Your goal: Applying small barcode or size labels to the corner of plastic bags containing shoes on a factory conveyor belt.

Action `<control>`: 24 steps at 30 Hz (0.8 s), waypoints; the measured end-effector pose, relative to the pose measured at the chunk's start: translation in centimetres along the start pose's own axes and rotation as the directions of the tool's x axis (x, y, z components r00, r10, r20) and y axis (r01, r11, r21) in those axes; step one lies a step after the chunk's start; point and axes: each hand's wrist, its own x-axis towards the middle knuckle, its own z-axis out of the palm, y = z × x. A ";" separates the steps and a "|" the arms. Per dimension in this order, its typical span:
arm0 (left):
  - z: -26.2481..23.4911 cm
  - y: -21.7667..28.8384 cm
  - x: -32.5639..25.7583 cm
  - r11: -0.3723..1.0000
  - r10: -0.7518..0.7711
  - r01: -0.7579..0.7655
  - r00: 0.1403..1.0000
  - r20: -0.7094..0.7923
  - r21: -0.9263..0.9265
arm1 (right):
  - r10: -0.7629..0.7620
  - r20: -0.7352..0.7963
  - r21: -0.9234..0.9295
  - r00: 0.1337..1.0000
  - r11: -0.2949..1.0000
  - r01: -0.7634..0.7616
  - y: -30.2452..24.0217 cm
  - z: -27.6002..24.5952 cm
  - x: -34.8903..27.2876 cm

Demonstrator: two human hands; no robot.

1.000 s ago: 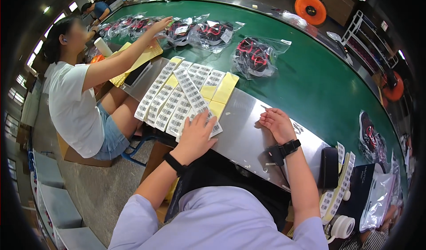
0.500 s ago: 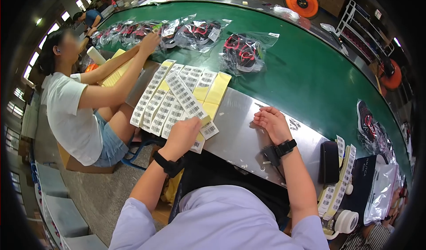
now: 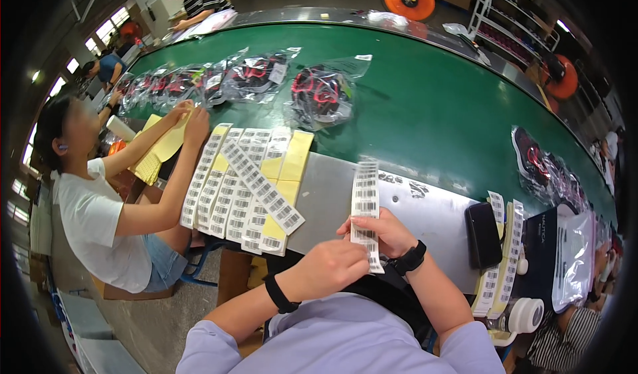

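A white strip of barcode labels point(image 3: 365, 189) stands nearly upright in front of me, its lower end near my lap. My right hand point(image 3: 389, 233) grips it, thumb across the front and fingers behind. My left hand point(image 3: 329, 266) is closed, its fingertips pinching the strip's lower left edge. To the left, several label sheets point(image 3: 226, 204) lie side by side on the metal table edge, some showing yellow backing. One loose label strip point(image 3: 262, 185) rests diagonally across them.
Bagged black-and-red shoes point(image 3: 322, 95) sit on the green conveyor belt point(image 3: 425, 101). At right are a black case point(image 3: 483, 234), more label strips point(image 3: 508, 261) and a white-lidded bottle point(image 3: 525, 314). A co-worker point(image 3: 90, 208) sits at left, holding yellow sheets.
My left hand has moved right, away from the label sheets, to my right hand. A label strip is now in my right hand, which was empty. The view has shifted.
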 end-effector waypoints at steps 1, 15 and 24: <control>0.6 0.3 0.1 0.999 0.008 -0.007 1.000 0.017 -0.032 | -0.037 -0.001 -0.092 0.999 0.995 0.036 -0.3 -0.4 -0.5; 1.5 -1.8 4.4 0.789 -0.512 0.474 0.859 0.009 -0.390 | -0.431 -0.406 -0.085 0.806 0.896 0.436 -2.3 -3.4 -6.8; 1.3 -3.6 7.1 0.720 -0.501 0.363 0.862 -0.080 -0.592 | -0.351 -0.258 -0.256 0.900 0.923 0.286 -2.0 1.7 -5.3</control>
